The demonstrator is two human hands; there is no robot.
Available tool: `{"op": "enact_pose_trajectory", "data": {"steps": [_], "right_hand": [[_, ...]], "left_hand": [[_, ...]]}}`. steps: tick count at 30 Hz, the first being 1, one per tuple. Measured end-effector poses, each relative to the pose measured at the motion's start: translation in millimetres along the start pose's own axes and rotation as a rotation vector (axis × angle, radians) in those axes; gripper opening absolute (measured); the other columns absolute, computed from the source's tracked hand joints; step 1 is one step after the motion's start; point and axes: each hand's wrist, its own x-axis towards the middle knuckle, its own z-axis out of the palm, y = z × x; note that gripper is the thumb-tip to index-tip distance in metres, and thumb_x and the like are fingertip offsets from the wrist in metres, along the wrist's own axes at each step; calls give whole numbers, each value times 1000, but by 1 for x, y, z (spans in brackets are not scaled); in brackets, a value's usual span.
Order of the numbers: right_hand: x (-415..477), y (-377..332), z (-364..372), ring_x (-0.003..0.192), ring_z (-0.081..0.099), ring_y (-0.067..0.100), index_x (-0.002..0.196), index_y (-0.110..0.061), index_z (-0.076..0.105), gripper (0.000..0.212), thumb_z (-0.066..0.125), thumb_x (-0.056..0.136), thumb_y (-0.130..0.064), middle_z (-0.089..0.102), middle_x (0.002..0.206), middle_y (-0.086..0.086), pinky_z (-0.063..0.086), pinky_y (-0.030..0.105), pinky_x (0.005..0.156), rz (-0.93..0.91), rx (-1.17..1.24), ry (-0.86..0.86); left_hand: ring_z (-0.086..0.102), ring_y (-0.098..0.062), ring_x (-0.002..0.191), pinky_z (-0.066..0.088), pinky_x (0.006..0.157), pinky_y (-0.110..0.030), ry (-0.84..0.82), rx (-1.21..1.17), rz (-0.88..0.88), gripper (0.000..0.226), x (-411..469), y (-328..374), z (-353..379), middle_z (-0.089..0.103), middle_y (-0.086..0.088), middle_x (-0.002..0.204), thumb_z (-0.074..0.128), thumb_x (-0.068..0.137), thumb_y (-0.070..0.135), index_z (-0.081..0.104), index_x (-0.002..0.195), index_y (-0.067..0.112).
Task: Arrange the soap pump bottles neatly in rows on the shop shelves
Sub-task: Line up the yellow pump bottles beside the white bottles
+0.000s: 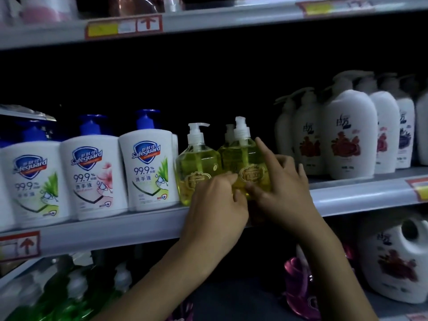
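bottles: two yellow pump bottles, left one (196,167) and right one (243,163), side by side at the near edge of the middle shelf (361,195); a third stands behind the right one
left hand (215,205): fingers on the lower front, between the two bottles
right hand (282,184): clasping the right bottle, forefinger raised
left: white safeguard bottles (148,170), blue pumps
right: white red-flowered bottles (349,135)

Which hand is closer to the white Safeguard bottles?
Left. The left hand is at the yellow bottle beside the nearest Safeguard bottle; the right hand is farther right.
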Motion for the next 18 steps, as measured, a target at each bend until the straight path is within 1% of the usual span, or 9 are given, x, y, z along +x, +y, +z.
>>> {"op": "enact_pose_trajectory", "data": {"steps": [3, 5, 7, 9, 10, 12, 14, 16, 18], "right_hand": [[-2, 0, 2, 137, 35, 12, 149, -46, 6, 82, 57, 86, -34, 39, 145, -6, -6, 43, 120, -17, 2, 32], [-3, 1, 6, 136, 38, 10, 149, -44, 8, 78, 56, 88, -35, 39, 149, -10, -8, 43, 120, -32, -23, 40], [-3, 1, 9, 135, 39, 10, 149, -42, 9, 76, 54, 88, -35, 39, 149, -10, -8, 44, 119, -16, -39, 31], [-5, 0, 13, 134, 41, 16, 150, -39, 14, 74, 54, 88, -35, 42, 146, -5, -1, 47, 119, 11, -77, 73], [-7, -2, 15, 130, 44, 22, 150, -35, 21, 71, 55, 87, -35, 46, 141, 1, 8, 48, 118, 9, -98, 138], [-16, -15, 22, 114, 51, 34, 139, -20, 46, 55, 55, 85, -28, 53, 123, 16, 33, 43, 105, -57, -66, 353], [-37, -34, 34, 97, 54, 36, 111, -5, 64, 32, 53, 82, -14, 57, 101, 23, 40, 39, 85, -167, -4, 528], [-69, -54, 54, 87, 53, 35, 91, -1, 65, 18, 52, 80, -6, 57, 88, 23, 39, 41, 74, -315, 25, 481], [-106, -74, 84, 79, 54, 37, 84, -1, 63, 13, 52, 79, -7, 56, 82, 21, 43, 43, 64, -454, 74, 238]], "left_hand": [[57, -18, 117, 44, 103, -32, -28, 6, -7, 43, -2, -10, 1, 56, 1, 137, 52, 91, 14, 55, 134, 14], [45, -11, 131, 32, 112, -24, -31, 17, 17, 45, -2, -19, 3, 49, 3, 143, 51, 91, 13, 52, 136, 14], [38, -6, 135, 23, 110, -13, -32, 10, 45, 46, -3, -22, 3, 46, 5, 145, 51, 91, 13, 50, 138, 14], [38, -6, 134, 21, 107, -9, -36, -7, 58, 46, -5, -20, 1, 47, 4, 145, 51, 91, 12, 51, 137, 13], [43, -9, 132, 24, 107, -10, -24, -14, 69, 44, -8, -20, -3, 51, 2, 141, 52, 89, 11, 55, 133, 12], [58, -23, 114, 42, 100, -29, 61, -1, 129, 35, -20, -26, -17, 66, -5, 120, 50, 83, 10, 68, 114, 11], [64, -33, 88, 51, 74, -43, 184, 86, 192, 25, -42, -44, -36, 69, -9, 97, 47, 80, 8, 68, 93, 10], [58, -36, 71, 46, 60, -46, 235, 155, 227, 17, -75, -76, -57, 62, -12, 80, 45, 81, 2, 62, 79, 5], [50, -37, 60, 40, 54, -48, 232, 217, 235, 20, -117, -116, -75, 54, -15, 69, 43, 83, -3, 55, 69, 2]]}}
